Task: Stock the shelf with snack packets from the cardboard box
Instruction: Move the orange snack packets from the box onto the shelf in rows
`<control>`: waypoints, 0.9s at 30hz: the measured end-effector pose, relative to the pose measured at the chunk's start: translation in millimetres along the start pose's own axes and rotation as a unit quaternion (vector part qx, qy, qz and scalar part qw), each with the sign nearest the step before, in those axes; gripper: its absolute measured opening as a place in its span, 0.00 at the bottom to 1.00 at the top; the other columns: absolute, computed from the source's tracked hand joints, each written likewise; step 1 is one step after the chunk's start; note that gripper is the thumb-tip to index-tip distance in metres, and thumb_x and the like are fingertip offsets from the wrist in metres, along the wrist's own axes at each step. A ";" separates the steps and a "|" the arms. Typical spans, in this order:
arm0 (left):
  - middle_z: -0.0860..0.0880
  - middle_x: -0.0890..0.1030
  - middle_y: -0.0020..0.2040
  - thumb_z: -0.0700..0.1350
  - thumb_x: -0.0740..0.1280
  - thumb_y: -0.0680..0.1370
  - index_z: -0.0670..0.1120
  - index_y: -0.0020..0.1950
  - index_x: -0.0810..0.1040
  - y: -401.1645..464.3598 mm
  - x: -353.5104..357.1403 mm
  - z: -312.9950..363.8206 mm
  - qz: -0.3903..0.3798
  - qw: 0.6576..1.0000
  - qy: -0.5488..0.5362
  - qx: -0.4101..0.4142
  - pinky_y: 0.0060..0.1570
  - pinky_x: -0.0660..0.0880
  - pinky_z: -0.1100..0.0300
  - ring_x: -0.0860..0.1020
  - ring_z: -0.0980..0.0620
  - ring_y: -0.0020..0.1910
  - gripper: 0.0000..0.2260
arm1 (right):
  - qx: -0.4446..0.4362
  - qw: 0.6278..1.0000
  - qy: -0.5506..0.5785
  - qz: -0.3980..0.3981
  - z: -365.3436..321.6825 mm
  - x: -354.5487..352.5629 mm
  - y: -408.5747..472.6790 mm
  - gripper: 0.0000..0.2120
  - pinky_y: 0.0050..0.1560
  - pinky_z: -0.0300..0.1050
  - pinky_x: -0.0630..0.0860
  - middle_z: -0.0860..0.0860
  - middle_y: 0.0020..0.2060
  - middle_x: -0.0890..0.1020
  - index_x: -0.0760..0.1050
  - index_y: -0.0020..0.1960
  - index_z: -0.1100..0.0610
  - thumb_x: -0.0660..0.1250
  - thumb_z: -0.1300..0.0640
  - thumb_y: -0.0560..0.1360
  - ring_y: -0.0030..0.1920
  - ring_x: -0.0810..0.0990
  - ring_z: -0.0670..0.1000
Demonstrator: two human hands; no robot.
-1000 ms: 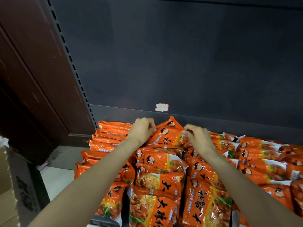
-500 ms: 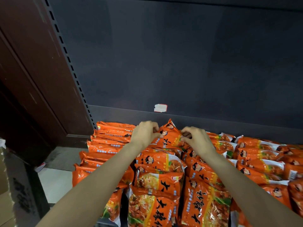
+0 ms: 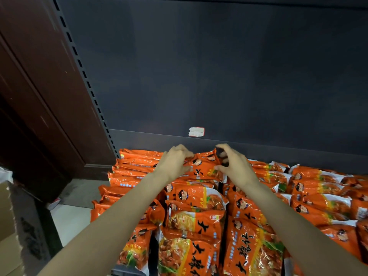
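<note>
Pinching rear packet [image 3: 203, 166] top edge, left hand [image 3: 173, 162] grip clamped; right hand [image 3: 236, 166] fingers apart; packet lengthwise toward viewer

The left hand [image 3: 175, 162] covers the near-left corner of the rear snack packet [image 3: 205, 166], so its grip there is hidden. The cardboard box [image 3: 8, 226] is cut off at the left edge. Writing on the back panel's white sticker [image 3: 196, 131] is too small to read.

Dark grey back panel [image 3: 219, 66] w/ small white sticker [image 3: 196, 131]; slotted upright [image 3: 85, 80] at left, reddish-brown wood wall [image 3: 39, 86] beyond; pale floor [image 3: 67, 222] below; dim light.
</note>
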State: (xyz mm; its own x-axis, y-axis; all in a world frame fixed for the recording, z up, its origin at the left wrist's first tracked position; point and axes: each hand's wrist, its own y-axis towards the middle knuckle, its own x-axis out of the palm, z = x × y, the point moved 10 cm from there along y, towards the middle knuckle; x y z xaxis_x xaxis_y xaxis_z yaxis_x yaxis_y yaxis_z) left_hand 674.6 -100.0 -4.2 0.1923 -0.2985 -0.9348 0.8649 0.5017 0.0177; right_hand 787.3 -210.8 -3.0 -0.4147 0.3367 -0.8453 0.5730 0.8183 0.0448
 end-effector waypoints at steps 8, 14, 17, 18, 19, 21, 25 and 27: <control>0.51 0.80 0.51 0.44 0.71 0.73 0.49 0.58 0.79 -5.2 -18.8 -4.0 0.088 0.996 -0.029 0.012 0.56 0.73 0.52 0.78 0.52 0.52 0.14 | -0.011 0.999 0.048 0.017 -9.0 13.0 4.1 0.06 0.45 0.39 0.72 0.53 0.47 0.80 0.75 0.53 0.60 0.65 0.64 0.76 0.48 0.79 0.49; 0.49 0.76 0.59 0.41 0.69 0.75 0.48 0.64 0.76 8.9 2.2 11.7 -0.002 0.998 -0.039 0.053 0.63 0.69 0.51 0.75 0.49 0.59 0.18 | -0.011 1.000 -0.018 -0.013 6.0 16.5 3.3 0.20 0.55 0.44 0.75 0.52 0.54 0.75 0.69 0.61 0.57 0.71 0.59 0.72 0.55 0.76 0.51; 0.48 0.77 0.60 0.42 0.69 0.75 0.49 0.67 0.74 4.3 2.6 -0.3 -0.021 0.995 -0.081 0.059 0.64 0.68 0.56 0.74 0.50 0.61 0.20 | -0.045 0.996 0.071 0.002 -2.7 3.6 1.5 0.21 0.53 0.41 0.74 0.48 0.53 0.75 0.70 0.66 0.50 0.68 0.54 0.74 0.52 0.76 0.46; 0.48 0.77 0.60 0.42 0.69 0.75 0.49 0.67 0.73 1.3 2.4 -2.7 -0.020 0.994 -0.084 0.061 0.64 0.69 0.56 0.74 0.50 0.61 0.21 | -0.053 0.996 0.070 0.004 -3.8 2.7 1.8 0.16 0.52 0.39 0.73 0.48 0.52 0.76 0.73 0.63 0.51 0.66 0.55 0.76 0.50 0.77 0.45; 0.48 0.77 0.60 0.43 0.68 0.75 0.49 0.68 0.72 -0.8 3.2 -3.8 -0.021 0.994 -0.084 0.061 0.63 0.69 0.56 0.74 0.50 0.61 0.21 | -0.054 0.997 0.052 0.009 -2.2 2.5 3.6 0.12 0.52 0.38 0.73 0.50 0.50 0.79 0.76 0.60 0.53 0.64 0.57 0.77 0.48 0.77 0.45; 0.48 0.76 0.61 0.43 0.67 0.77 0.50 0.69 0.71 -3.1 7.5 -2.7 -0.025 0.995 -0.075 0.065 0.63 0.69 0.56 0.74 0.50 0.61 0.21 | -0.023 1.000 -0.013 0.007 9.4 7.4 7.9 0.09 0.52 0.44 0.77 0.52 0.47 0.82 0.79 0.55 0.56 0.62 0.60 0.78 0.46 0.80 0.48; 0.48 0.74 0.63 0.41 0.64 0.78 0.51 0.70 0.70 -2.4 10.7 -1.6 -0.020 0.995 -0.060 0.074 0.65 0.66 0.59 0.72 0.50 0.63 0.20 | 0.013 0.997 -0.077 0.002 25.6 7.6 5.1 0.11 0.56 0.48 0.76 0.52 0.54 0.80 0.78 0.59 0.53 0.62 0.58 0.78 0.54 0.79 0.52; 0.46 0.75 0.62 0.40 0.64 0.78 0.52 0.70 0.69 -2.6 10.2 -4.4 -0.016 0.996 -0.062 0.060 0.64 0.69 0.58 0.73 0.49 0.62 0.21 | -0.030 0.999 -0.036 0.024 11.5 -1.9 2.5 0.13 0.58 0.42 0.72 0.49 0.55 0.76 0.77 0.61 0.52 0.63 0.55 0.77 0.57 0.75 0.48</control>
State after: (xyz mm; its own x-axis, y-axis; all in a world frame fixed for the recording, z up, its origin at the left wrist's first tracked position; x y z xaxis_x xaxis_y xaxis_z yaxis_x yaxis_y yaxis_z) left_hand 672.3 -100.8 -15.3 0.2135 -0.4151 -0.8843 0.9191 0.3921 0.0378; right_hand 797.7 -214.8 -7.4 -0.3354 0.3435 -0.8772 0.5460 0.8297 0.1161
